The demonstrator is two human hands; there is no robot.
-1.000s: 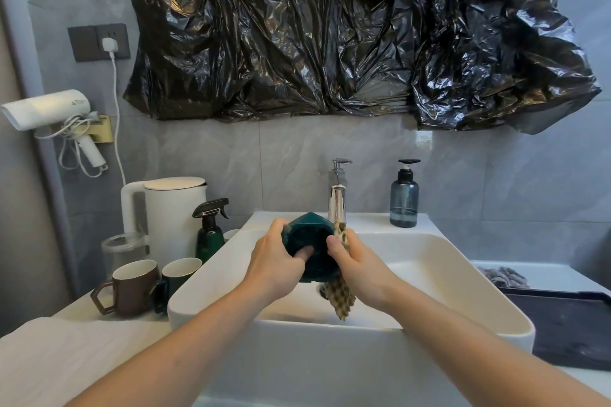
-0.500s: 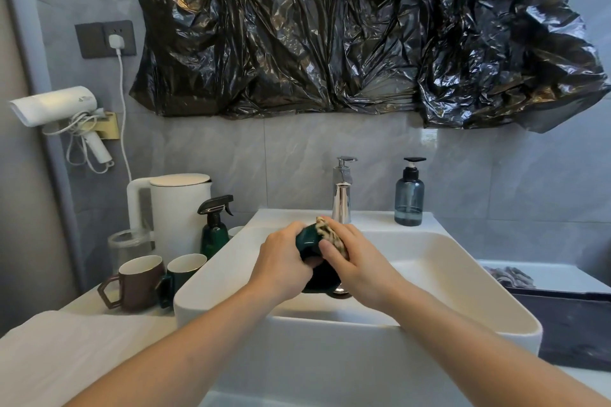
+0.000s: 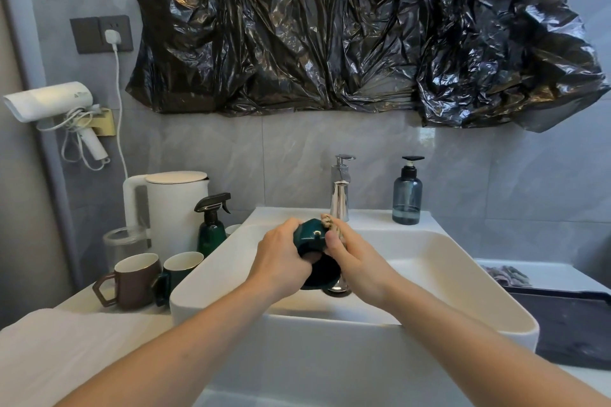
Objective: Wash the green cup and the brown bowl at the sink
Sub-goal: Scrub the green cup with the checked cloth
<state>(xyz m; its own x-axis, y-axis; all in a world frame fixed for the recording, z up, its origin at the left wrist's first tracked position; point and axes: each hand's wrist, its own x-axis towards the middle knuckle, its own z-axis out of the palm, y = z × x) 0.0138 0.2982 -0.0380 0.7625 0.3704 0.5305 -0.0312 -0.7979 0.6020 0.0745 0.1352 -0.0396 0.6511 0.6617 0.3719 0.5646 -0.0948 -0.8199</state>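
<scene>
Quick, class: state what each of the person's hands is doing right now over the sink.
Left hand: closed around the dark green glazed ceramic cup.
Right hand: closed on the beige checked washing cloth, pressed against the cup.

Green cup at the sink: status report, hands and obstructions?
Left hand grips green cup, tilted over sink. Right hand presses cloth to it. Faucet dry, nothing blocking.

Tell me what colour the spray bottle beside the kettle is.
Dark green with a black trigger head; the spray bottle shows in the head view.
</scene>
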